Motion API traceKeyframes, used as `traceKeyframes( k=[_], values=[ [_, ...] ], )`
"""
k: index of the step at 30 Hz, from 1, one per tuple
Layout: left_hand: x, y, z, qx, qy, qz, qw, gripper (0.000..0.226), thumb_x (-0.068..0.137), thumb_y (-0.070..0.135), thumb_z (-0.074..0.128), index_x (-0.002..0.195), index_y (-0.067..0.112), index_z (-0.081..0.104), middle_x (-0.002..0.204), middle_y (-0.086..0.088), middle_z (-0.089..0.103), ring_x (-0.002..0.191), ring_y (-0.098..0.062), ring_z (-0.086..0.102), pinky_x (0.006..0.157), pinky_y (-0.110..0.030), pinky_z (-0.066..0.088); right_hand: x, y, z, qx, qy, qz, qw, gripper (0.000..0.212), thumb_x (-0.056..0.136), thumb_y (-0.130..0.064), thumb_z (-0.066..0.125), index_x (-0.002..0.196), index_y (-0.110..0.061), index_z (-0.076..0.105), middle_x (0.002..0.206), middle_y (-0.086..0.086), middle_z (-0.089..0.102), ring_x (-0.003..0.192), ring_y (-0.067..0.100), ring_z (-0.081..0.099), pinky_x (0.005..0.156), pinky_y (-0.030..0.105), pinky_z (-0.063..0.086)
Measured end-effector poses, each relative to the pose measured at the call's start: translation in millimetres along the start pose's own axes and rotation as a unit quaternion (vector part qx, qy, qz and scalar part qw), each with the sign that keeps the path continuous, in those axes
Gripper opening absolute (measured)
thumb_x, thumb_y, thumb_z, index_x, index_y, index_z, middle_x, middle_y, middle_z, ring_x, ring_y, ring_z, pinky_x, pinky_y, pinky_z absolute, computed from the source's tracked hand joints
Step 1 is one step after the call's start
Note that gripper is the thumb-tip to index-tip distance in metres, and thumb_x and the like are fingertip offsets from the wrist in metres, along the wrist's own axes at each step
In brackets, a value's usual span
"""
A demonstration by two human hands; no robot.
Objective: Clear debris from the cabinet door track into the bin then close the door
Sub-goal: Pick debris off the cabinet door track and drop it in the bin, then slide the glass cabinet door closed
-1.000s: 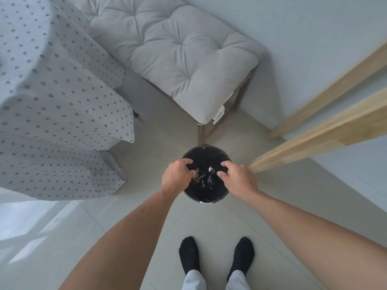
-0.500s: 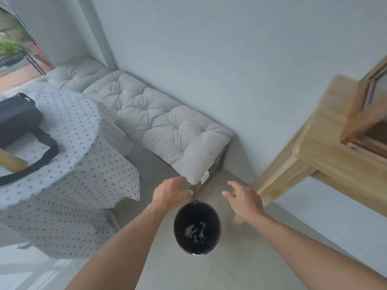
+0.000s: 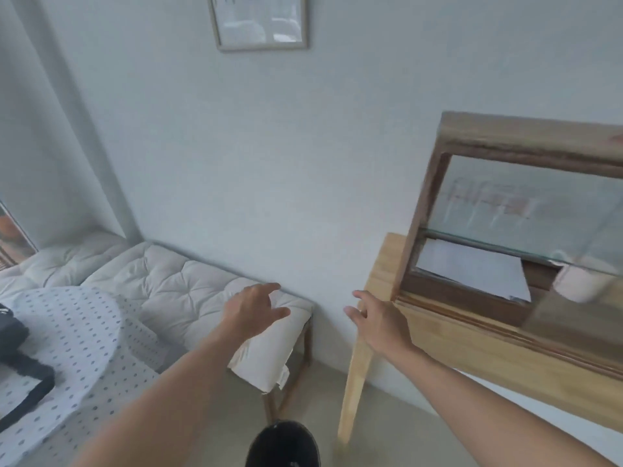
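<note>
The black bin [image 3: 283, 444] stands on the floor at the bottom edge, below my arms. At the right, the wooden cabinet [image 3: 499, 358] on light legs has a dark-framed glass door [image 3: 526, 203] slid open, showing white paper [image 3: 472, 273] inside. The door track [image 3: 472, 320] runs along the cabinet's front ledge. My left hand [image 3: 253, 311] is raised in front of the bench, fingers apart and empty. My right hand [image 3: 377, 320] hovers beside the cabinet's left corner, fingers spread, holding nothing.
A cushioned bench [image 3: 188, 298] runs along the wall at left. A table with a dotted cloth [image 3: 67, 352] carries a black bag [image 3: 13, 335]. A framed picture [image 3: 259, 21] hangs high on the wall. A pale cup [image 3: 576, 284] sits inside the cabinet.
Both hands have left the bin and risen, fingers opening. My view has tilted up from the floor to the wall and the cabinet; the bin has dropped to the bottom edge.
</note>
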State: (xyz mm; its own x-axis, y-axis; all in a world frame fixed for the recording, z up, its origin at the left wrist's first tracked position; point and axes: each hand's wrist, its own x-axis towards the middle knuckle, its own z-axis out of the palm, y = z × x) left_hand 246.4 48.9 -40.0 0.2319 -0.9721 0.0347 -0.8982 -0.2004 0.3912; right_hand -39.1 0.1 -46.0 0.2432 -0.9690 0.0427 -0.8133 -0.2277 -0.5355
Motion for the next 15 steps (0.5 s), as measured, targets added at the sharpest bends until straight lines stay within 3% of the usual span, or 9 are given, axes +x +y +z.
traceKeyframes(
  k=[4,8,15],
  values=[
    [9,61,-22,-0.012,0.016,0.039,0.999,0.076,0.086,0.07,0.071,0.153,0.038,0.054,0.112,0.017,0.067,0.115,-0.016,0.065,0.093,-0.039,0.054,-23,21,-57,0.006,0.053,0.04,0.998,0.047,0.102,-0.052,0.06,0.145,-0.034,0.062,0.117,-0.002,0.081,0.118,0.029,0.072,0.09,0.039,0.053],
    [12,119,-20,-0.031,0.014,0.076,0.997,0.079,0.086,0.07,0.071,0.156,0.041,0.049,0.116,0.02,0.067,0.114,-0.014,0.064,0.095,-0.038,0.052,-49,58,-106,0.01,0.106,0.077,0.991,0.05,0.102,-0.051,0.06,0.149,-0.032,0.061,0.124,0.002,0.081,0.127,0.031,0.068,0.094,0.041,0.054],
    [12,200,12,-0.074,-0.022,0.132,0.988,0.097,0.083,0.072,0.075,0.165,0.042,0.03,0.141,0.013,0.062,0.123,-0.016,0.062,0.097,-0.044,0.056,-80,140,-174,0.007,0.177,0.134,0.975,0.049,0.106,-0.049,0.06,0.148,-0.023,0.062,0.111,0.006,0.079,0.11,0.034,0.073,0.09,0.041,0.057]
  ],
)
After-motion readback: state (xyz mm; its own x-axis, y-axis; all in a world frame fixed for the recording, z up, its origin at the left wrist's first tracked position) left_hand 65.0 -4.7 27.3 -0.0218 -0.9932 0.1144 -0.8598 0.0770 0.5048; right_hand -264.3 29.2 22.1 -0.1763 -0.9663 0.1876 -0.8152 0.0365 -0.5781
